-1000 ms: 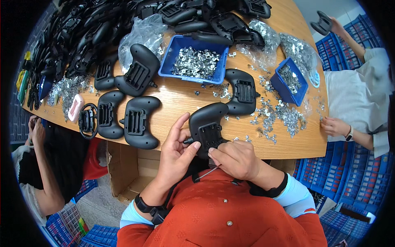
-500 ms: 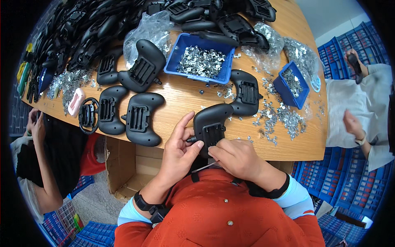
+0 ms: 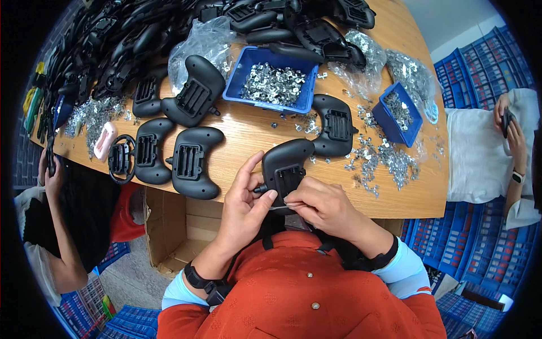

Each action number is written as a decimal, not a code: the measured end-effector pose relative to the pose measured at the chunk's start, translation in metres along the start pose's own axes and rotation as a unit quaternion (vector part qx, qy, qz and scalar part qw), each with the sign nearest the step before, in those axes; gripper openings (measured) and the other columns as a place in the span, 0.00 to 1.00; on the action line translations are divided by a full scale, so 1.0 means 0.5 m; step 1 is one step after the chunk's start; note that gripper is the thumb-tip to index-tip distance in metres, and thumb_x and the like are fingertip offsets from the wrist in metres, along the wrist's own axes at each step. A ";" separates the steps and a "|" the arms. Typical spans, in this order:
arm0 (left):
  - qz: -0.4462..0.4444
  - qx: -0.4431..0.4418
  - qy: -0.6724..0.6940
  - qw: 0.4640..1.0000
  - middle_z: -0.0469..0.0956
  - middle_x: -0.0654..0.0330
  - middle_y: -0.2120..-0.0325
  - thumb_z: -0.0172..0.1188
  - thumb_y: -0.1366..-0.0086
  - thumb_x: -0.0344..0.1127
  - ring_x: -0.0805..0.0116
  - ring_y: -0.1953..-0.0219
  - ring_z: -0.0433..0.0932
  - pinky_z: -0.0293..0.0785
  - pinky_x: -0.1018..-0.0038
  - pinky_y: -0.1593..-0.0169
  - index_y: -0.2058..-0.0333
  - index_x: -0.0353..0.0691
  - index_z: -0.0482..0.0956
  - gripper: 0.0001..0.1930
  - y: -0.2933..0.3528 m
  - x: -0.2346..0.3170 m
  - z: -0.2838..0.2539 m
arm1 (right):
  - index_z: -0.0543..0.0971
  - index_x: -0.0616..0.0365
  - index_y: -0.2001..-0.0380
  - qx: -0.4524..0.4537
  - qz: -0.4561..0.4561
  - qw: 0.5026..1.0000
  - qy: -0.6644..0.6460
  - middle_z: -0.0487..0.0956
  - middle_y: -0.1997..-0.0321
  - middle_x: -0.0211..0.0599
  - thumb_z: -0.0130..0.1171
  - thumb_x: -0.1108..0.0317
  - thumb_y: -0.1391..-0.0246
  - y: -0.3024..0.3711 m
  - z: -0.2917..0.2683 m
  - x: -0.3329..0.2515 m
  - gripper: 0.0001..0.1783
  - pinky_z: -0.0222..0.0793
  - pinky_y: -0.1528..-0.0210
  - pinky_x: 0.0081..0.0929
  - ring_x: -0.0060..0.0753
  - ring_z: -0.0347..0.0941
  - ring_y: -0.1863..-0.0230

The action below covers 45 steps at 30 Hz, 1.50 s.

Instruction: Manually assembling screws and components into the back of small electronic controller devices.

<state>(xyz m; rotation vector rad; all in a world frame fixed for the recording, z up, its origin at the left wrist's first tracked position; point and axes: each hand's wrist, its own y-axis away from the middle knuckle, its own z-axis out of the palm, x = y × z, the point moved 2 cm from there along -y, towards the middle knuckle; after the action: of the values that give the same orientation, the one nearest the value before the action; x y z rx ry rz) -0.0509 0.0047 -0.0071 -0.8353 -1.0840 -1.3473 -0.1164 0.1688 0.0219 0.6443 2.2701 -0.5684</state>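
My left hand [image 3: 241, 200] is closed on the side of a black game controller shell [image 3: 276, 161] at the table's front edge, thumb along its lower side. The shell's slotted battery compartment faces up. My right hand [image 3: 327, 206] pinches a thin grey metal tool [image 3: 280, 207], which lies nearly level across the shell's lower part. Its tip is close to my left thumb, and my fingers hide its other end. Just beyond stands another black controller shell [image 3: 334, 127], close to the held one. More shells, such as this controller shell [image 3: 195, 164], lie to the left.
A blue bin [image 3: 270, 104] and a smaller blue bin [image 3: 397, 116] hold small metal pieces. Loose metal clips [image 3: 389, 164] are scattered at right. Black shells [image 3: 130, 45] pile up at the far left. Co-workers' hands [image 3: 511, 133] hold black parts on both sides.
The metal tool has swung up from below the shell to lie across its lower part. The right co-worker's hands have come together on a black part; the left co-worker now holds one up.
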 end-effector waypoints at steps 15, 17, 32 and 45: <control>-0.011 0.014 0.012 1.000 0.74 0.52 0.54 0.52 0.37 0.19 0.72 0.54 0.75 0.73 0.77 0.51 0.34 0.36 0.49 0.34 0.003 0.004 0.004 | 0.78 0.57 0.66 0.043 -0.018 0.998 0.045 0.70 0.76 0.33 0.65 0.73 0.57 0.017 -0.009 -0.020 0.12 0.67 0.79 0.29 0.34 0.72 0.79; -0.003 0.012 0.012 1.000 0.74 0.52 0.54 0.51 0.37 0.19 0.72 0.55 0.76 0.73 0.77 0.51 0.34 0.36 0.49 0.34 0.001 0.001 0.003 | 0.80 0.54 0.61 0.018 -0.011 0.993 0.113 0.72 0.76 0.31 0.65 0.73 0.56 0.019 -0.003 -0.026 0.16 0.65 0.78 0.28 0.31 0.72 0.78; -0.009 0.035 0.010 0.999 0.74 0.51 0.54 0.51 0.38 0.19 0.70 0.59 0.79 0.78 0.77 0.56 0.36 0.32 0.51 0.32 -0.006 0.001 0.005 | 0.81 0.57 0.65 0.147 0.122 0.972 0.133 0.72 0.76 0.35 0.64 0.76 0.57 0.120 -0.063 0.039 0.11 0.68 0.75 0.27 0.33 0.73 0.76; -0.010 0.033 0.016 0.999 0.73 0.49 0.54 0.50 0.37 0.18 0.70 0.59 0.79 0.77 0.78 0.57 0.36 0.34 0.51 0.32 -0.005 -0.004 0.007 | 0.81 0.56 0.69 0.127 0.118 0.979 0.111 0.72 0.75 0.34 0.64 0.74 0.55 0.092 -0.072 0.044 0.07 0.69 0.74 0.30 0.37 0.74 0.75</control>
<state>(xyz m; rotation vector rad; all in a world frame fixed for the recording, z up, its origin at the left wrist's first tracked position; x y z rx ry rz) -0.0535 0.0085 -0.0081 -0.7544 -1.1083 -1.3302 -0.1216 0.2308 0.0201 1.1380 2.2977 -0.7032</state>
